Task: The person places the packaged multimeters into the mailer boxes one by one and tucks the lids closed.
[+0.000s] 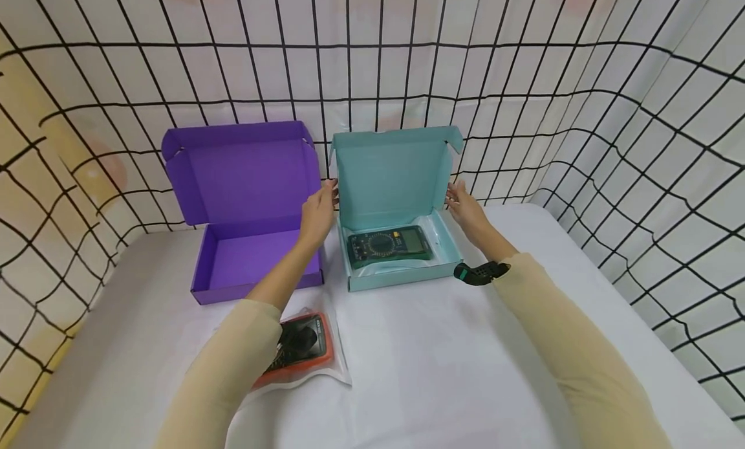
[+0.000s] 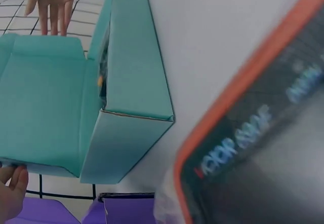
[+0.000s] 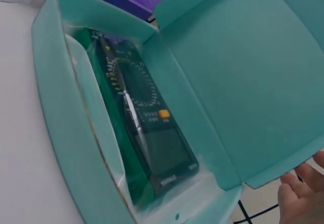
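A teal cardboard box (image 1: pixel 401 277) stands with its lid (image 1: pixel 392 174) raised. Inside lies a green-cased multimeter (image 1: pixel 387 244), with a dark face, in clear plastic wrap. My left hand (image 1: pixel 317 215) is at the left edge of the lid, its fingertips touching the side flap in the left wrist view. At the lid's right edge is my right hand (image 1: pixel 467 213), its fingers extended; the right wrist view has its fingertips (image 3: pixel 306 172) by the flap. An orange-edged multimeter (image 1: pixel 302 342) in a clear bag lies in front, partly hidden by my left sleeve.
A purple box (image 1: pixel 256 245) with nothing in it stands to the left, its lid (image 1: pixel 244 171) raised. Black wire mesh (image 1: pixel 378 74) runs behind and along both sides of the white-covered table (image 1: pixel 419 371).
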Available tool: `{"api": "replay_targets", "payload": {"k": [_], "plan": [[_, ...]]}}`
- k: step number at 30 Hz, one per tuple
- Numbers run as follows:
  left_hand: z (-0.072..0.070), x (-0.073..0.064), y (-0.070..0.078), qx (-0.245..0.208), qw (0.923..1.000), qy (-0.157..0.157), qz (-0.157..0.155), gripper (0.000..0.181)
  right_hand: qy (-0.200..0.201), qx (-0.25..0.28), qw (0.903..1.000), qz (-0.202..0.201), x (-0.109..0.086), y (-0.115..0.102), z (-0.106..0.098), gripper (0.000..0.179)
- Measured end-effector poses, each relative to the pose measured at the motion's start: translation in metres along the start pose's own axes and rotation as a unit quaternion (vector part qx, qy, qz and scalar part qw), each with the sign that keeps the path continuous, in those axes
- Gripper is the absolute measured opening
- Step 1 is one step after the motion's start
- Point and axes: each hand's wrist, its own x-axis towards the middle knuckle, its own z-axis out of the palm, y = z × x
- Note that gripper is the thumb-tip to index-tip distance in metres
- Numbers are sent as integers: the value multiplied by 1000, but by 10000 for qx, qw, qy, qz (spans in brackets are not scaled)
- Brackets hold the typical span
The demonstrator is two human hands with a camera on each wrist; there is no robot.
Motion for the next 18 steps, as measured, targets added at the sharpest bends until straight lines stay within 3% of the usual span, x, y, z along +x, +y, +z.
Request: {"api": "replay_targets", "payload": {"k": [5,10,14,18], "plan": [[-7,-6,0,-608,9967,-339,-416,60,-382,666,9969,190,-10,4,-12,77],[-10,-15,5,-958,9888,-680,-923,57,-1041,1488,9809,697,-17,4,-31,91],[-10,-20,9,-1176,9809,-915,-1247,57,-1265,1545,9751,969,-18,6,-39,99],[-12,-24,10,-1061,9771,-1028,-1533,64,-1335,1258,9781,987,-18,9,-40,102]]}}
